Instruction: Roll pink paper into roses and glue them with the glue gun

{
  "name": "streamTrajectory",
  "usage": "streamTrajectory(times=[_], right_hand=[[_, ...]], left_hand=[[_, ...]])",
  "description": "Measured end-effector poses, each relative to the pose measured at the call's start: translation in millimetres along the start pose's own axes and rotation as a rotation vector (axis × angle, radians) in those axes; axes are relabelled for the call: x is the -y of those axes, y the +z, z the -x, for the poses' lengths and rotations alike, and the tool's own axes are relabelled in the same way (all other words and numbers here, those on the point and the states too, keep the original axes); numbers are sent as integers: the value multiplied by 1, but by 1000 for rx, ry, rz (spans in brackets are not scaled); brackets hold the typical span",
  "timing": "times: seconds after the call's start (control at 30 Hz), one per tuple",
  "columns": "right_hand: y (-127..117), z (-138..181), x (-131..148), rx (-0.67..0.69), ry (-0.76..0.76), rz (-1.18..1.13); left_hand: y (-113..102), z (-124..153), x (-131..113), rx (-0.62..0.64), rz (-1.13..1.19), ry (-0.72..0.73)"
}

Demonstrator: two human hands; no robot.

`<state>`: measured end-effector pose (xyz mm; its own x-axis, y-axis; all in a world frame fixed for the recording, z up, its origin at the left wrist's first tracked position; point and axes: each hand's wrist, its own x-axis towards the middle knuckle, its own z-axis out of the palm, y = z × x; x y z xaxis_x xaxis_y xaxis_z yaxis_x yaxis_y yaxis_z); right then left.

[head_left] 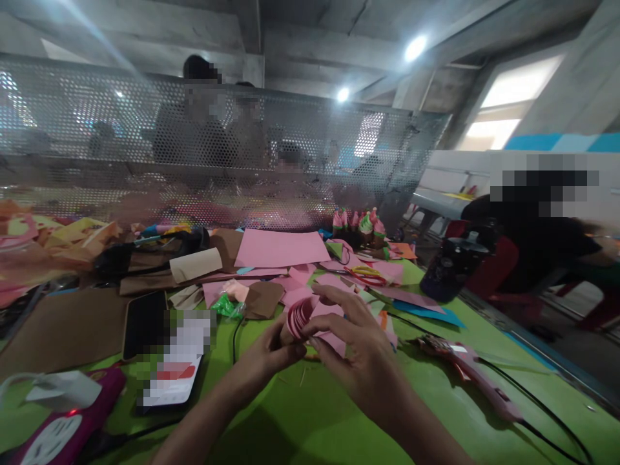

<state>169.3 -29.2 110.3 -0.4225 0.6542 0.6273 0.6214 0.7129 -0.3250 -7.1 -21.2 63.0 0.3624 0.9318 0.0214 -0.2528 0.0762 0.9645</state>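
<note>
A rolled pink piece, seemingly paper or foam sheet with ridged layers (299, 318), sits between my two hands above the green table. My left hand (278, 345) is closed around its lower left side. My right hand (351, 336) comes from the right, its thumb and fingertips closed on the roll's right edge, the upper fingers curved over it. Just behind the hands lie pink sheet scraps (295, 278) and a brown piece (264, 300). A pink glue gun (479, 381) with a dark cord rests on the table to the right.
Two phones, one dark (144, 325) and one lit (177, 368), lie left beside a purple power strip (72, 420). Behind are a large pink sheet (282, 248), scissors (368, 276) and small cone-shaped crafts (365, 225). A dark bottle (448, 268) stands right. A perforated metal screen (290, 129) borders the back; people sit beyond.
</note>
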Motion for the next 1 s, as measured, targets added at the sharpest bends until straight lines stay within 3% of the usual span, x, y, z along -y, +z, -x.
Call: streamTrajectory(times=[0.33, 0.67, 1.0], right_hand=[[4, 7, -1, -121, 35, -24], [12, 8, -1, -95, 54, -47], [12, 9, -1, -80, 47, -27]], left_hand=[[-2, -1, 2, -77, 15, 0], [-2, -3, 7, -117, 3, 19], [-1, -3, 5, -67, -25, 25]])
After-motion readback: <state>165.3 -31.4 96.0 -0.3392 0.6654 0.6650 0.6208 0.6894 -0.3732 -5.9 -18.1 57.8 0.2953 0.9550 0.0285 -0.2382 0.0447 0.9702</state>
